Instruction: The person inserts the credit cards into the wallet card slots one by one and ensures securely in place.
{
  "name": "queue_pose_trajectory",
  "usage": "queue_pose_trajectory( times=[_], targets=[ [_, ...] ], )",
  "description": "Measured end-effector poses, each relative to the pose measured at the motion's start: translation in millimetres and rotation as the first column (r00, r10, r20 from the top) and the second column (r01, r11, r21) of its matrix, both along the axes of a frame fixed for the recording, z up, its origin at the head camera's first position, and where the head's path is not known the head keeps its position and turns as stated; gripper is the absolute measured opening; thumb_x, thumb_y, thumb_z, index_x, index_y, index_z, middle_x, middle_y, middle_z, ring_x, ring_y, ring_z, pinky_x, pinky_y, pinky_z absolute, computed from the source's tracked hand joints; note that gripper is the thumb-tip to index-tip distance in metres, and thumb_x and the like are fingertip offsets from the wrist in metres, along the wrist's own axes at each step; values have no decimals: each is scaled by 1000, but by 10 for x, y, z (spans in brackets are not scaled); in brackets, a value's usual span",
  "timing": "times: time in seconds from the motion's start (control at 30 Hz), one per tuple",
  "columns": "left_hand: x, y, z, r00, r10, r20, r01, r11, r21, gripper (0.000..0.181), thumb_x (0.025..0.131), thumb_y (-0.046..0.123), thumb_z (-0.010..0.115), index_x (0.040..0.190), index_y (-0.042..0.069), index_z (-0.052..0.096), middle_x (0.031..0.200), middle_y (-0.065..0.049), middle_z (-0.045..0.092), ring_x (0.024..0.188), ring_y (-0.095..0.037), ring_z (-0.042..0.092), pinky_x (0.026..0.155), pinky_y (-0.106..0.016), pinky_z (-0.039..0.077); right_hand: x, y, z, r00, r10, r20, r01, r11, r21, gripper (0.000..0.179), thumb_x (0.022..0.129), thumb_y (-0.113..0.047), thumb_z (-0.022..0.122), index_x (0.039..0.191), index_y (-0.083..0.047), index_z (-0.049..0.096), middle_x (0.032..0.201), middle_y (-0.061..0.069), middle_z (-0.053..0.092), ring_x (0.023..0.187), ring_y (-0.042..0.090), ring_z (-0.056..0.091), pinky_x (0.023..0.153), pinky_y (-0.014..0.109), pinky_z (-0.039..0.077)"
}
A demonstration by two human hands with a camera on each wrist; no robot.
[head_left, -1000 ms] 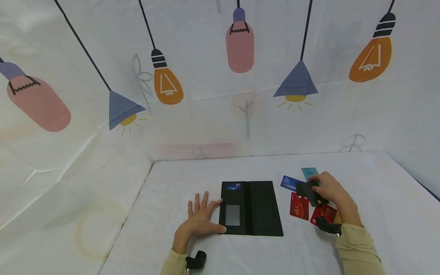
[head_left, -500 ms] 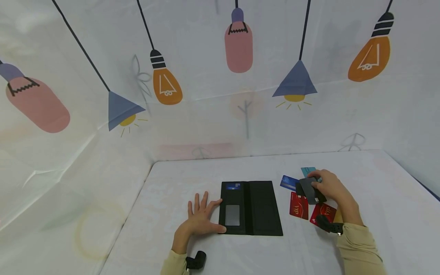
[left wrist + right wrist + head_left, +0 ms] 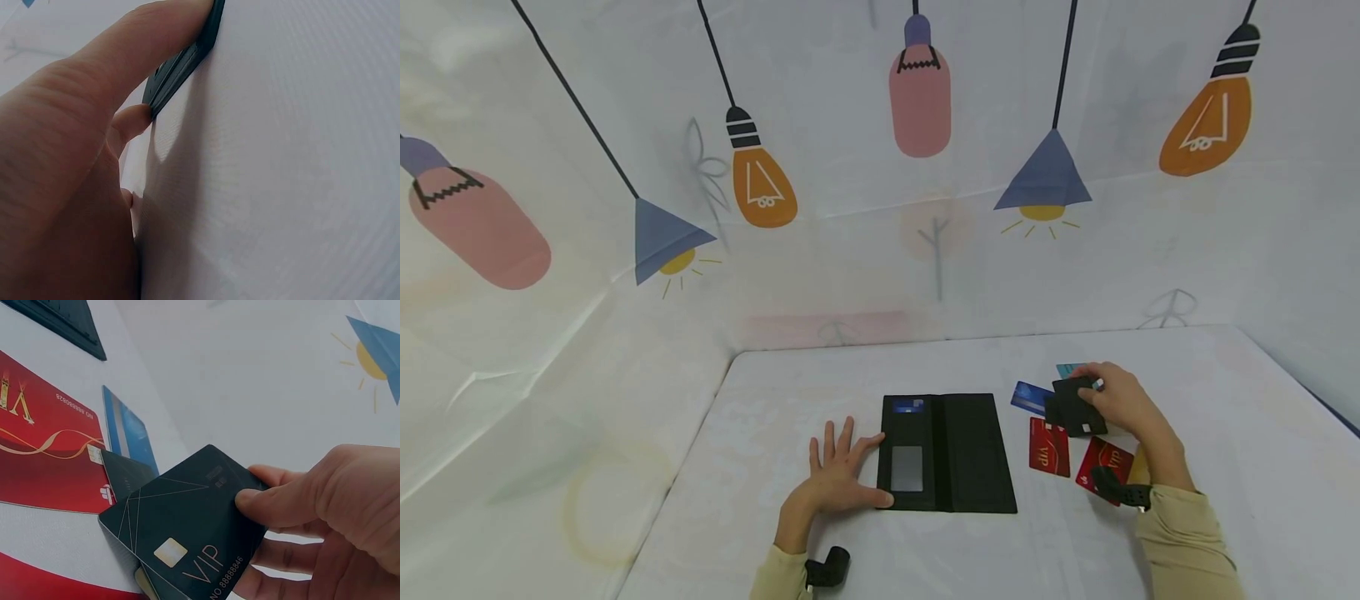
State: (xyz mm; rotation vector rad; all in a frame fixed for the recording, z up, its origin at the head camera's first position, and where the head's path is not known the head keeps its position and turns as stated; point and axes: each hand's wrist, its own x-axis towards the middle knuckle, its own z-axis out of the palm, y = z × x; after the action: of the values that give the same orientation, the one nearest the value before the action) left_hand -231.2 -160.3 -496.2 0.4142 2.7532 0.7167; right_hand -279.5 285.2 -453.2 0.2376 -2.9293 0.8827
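A black wallet [image 3: 979, 458] lies spread flat on the table in the head view, with a blue card [image 3: 908, 406] in its upper left slot. My left hand [image 3: 835, 482] has its fingers spread, the thumb and index finger touching the wallet's left edge. To the right of the wallet, my right hand [image 3: 1122, 402] pinches a black VIP card [image 3: 187, 525] between thumb and fingers. The right wrist view shows this card tilted, its gold chip facing the camera. Under it lies another dark card [image 3: 128, 474], mostly covered.
Around the right hand lie a blue card [image 3: 1028, 397], a teal card [image 3: 1066, 369], two red VIP cards [image 3: 1048, 447] and a yellow card [image 3: 1139, 468] partly hidden by the wrist. A white sheet with printed lamps hangs behind the white table [image 3: 820, 375].
The right hand has shifted slightly away from the body, and the black card in it has turned and lifted a little. The left hand and wallet have stayed in place.
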Motion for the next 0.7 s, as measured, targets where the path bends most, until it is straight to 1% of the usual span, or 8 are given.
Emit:
queue_pose_trajectory(
  times=[0.2,0.53,0.7],
  targets=[
    [-1,-1,1,1000,-1,-4,1,1000,2,91,72,56,80,149,27,41,165,-21,0,147,-47,-16,111,-68,-14,-2,-10,3,1000,3,-19,-3,1000,-10,27,91,-2,60,116,9,61,111,34,58,93,44,57,77,56,53],
    [1,2,-1,1000,-2,-10,2,1000,9,91,72,56,80,149,27,41,165,-22,1,147,-48,-16,111,-69,-13,4,-73,35,1000,-3,2,3,999,-36,30,93,-5,59,120,9,59,113,33,56,95,44,58,77,54,55],
    [3,3,5,1000,-3,-7,3,1000,3,91,72,56,80,149,27,41,165,-22,1,147,-48,-16,111,-69,-13,-1,-97,39,1000,-6,-12,5,999,-38,30,94,-5,59,121,8,58,114,33,56,94,43,59,77,54,55]
  ],
)
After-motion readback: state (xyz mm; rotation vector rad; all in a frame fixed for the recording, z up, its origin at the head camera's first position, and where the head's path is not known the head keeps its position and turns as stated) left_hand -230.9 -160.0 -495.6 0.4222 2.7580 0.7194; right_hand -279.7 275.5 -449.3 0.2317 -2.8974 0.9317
